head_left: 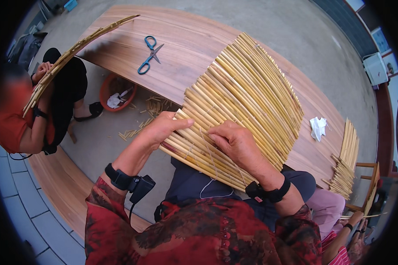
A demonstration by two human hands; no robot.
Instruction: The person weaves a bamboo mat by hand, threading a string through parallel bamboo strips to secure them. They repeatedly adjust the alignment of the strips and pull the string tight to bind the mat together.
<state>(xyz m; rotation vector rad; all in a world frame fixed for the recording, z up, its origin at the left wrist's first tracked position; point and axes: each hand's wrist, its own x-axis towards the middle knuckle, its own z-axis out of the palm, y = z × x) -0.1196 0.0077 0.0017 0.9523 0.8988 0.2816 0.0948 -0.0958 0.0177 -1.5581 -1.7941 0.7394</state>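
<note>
A mat of yellow reed stalks (247, 88), tied side by side with thin string, runs from my lap up onto the wooden table. My left hand (167, 127) grips its near left edge, thumb on top and fingers underneath, out of sight. Over the mat's near part my right hand (235, 140) is closed in a pinch on a pale string (208, 148). That string lies across the stalks, and a loose loop of it (216, 195) hangs over the near edge onto my lap.
Blue-handled scissors (151, 55) lie spread on the table (177, 31). Crumpled white tissue (317, 128) and a reed bundle (346, 161) sit at right. An orange basin (105, 90) and cut stalk pieces (152, 108) are on the floor. At left, another person holds a long reed strip (70, 53).
</note>
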